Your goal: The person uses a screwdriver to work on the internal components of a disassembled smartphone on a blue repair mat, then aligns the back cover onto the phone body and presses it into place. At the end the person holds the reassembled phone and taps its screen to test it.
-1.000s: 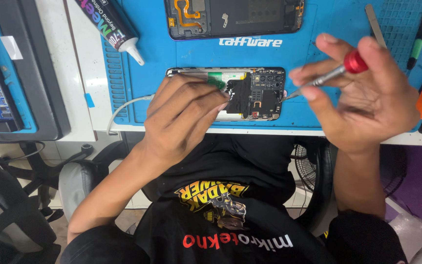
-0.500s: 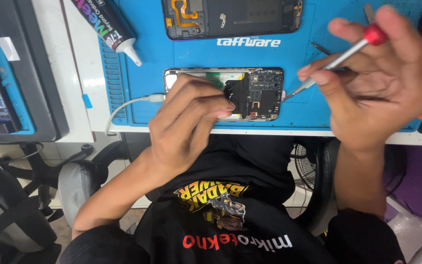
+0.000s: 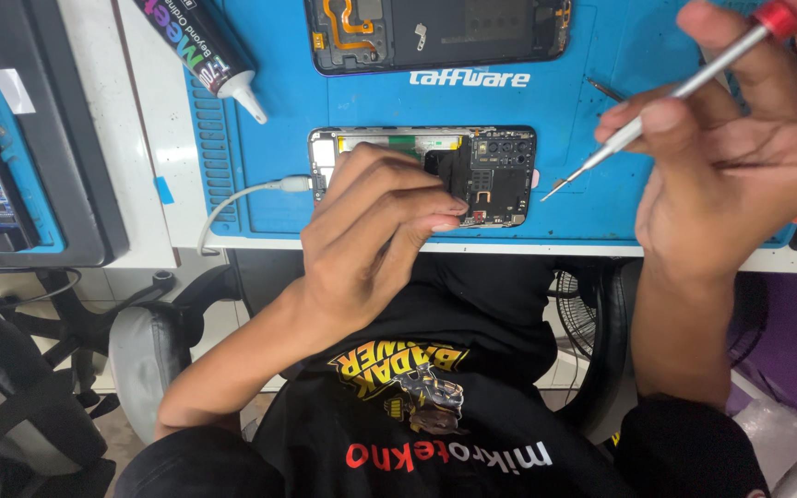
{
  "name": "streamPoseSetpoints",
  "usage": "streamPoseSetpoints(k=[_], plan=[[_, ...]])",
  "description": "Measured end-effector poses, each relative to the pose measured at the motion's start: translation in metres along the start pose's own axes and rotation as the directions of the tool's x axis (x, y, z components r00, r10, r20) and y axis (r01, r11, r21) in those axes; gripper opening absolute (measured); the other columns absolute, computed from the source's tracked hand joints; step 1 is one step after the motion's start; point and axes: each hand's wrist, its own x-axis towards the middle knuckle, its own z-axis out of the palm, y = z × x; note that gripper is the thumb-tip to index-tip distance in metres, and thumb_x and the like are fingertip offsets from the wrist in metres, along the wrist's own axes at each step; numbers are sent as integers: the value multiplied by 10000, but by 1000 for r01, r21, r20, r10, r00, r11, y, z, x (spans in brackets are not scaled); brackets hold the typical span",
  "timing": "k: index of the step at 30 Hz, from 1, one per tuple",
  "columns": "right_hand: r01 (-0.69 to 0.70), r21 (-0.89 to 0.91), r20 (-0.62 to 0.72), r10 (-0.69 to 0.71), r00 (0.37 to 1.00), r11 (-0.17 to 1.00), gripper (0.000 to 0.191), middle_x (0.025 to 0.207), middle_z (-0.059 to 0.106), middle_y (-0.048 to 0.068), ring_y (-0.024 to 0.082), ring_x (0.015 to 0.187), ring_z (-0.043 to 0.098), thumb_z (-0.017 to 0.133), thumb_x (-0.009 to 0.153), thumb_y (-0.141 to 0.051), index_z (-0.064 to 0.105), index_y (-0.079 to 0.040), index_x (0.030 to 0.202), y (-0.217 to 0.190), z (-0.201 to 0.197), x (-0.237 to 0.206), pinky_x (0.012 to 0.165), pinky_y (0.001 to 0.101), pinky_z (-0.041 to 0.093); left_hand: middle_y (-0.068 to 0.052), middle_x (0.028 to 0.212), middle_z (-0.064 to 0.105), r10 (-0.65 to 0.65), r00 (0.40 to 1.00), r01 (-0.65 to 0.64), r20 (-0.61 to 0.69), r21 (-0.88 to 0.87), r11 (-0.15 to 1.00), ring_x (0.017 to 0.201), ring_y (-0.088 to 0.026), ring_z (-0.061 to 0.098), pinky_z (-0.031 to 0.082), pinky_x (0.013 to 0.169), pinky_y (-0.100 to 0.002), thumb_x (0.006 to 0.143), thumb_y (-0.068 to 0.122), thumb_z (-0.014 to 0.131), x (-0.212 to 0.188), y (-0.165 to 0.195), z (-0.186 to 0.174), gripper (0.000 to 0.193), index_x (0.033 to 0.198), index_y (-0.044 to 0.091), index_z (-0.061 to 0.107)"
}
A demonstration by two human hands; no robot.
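**Opened phone under one hand, screwdriver lifted in the other**

The left hand (image 3: 375, 235) lies over the opened phone (image 3: 500, 175), which rests flat on the blue mat (image 3: 269, 184) on the surface. Its fingers (image 3: 417, 198) are bent and drawn together, their tips pressing on the dark inner part near the middle of the phone; whether they pinch anything small cannot be told. The half of the phone beyond those fingertips shows bare, with its black board and small metal parts.

The right hand (image 3: 740, 157) is raised to the far side of the phone, apart from it. Its fingers (image 3: 666, 115) are clamped on a slim screwdriver (image 3: 666, 101) with a silver shaft and a red cap. The tool slants, cap high and tip low; the tip hangs just beside the phone's bare end, not touching it.

A white cable (image 3: 242, 195) is plugged into the end of the phone on the wrist side of the left hand. Beyond the left fingertips, further up the mat, lies a dark phone back cover (image 3: 435, 37), and off to its side a black glue tube (image 3: 191, 46) with a white nozzle. A thin metal pick (image 3: 606, 89) lies on the mat just below the right fingers.
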Motion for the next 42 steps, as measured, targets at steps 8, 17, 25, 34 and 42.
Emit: streamPoseSetpoints(k=[8, 17, 25, 34, 42], plan=[[-188, 290, -187, 248, 950, 938, 473, 1184, 614, 214, 270, 802, 683, 663, 1199, 79, 377, 66, 1575, 8, -11, -3, 738, 377, 638, -121, 1016, 680, -6, 1000, 6, -8, 14, 1000, 970, -286, 636, 510, 822, -357, 917, -27, 816, -1, 1, 1, 174, 1054, -24, 708], [-163, 312, -224, 239, 945, 936, 433, 1137, 573, 197, 282, 806, 681, 641, 1216, 61, 395, 78, 1572, 5, -12, -8, 741, 390, 634, -110, 1012, 702, -1, 1000, 1, -13, -13, 1000, 930, -270, 636, 514, 821, -346, 912, -2, 821, 0, 3, 4, 171, 1045, -23, 716], [-91, 309, -231, 168, 958, 947, 472, 1109, 548, 172, 263, 756, 659, 656, 1212, 65, 348, 40, 1569, -15, 16, -30, 722, 348, 614, -95, 1046, 727, 18, 996, -39, -93, -226, 973, 919, -243, 671, 549, 810, -312, 907, -13, 829, -1, 9, 31, 214, 1085, 2, 711], [-105, 307, -290, 198, 936, 946, 658, 1055, 554, 179, 260, 695, 693, 630, 990, 28, 300, 16, 1559, -28, 27, -26, 669, 356, 633, -91, 1029, 722, -28, 979, -37, -199, -315, 948, 906, -243, 678, 570, 790, -303, 879, -98, 825, -10, 13, 54, 255, 1079, 18, 719], [-63, 302, -242, 140, 960, 951, 647, 1085, 576, 171, 224, 692, 699, 648, 1024, 9, 295, 15, 1566, -27, 26, -31, 641, 324, 630, -66, 1026, 716, 13, 977, -78, -211, -299, 951, 949, -247, 677, 570, 786, -310, 827, -54, 882, -10, 10, 57, 293, 1053, 36, 718]])
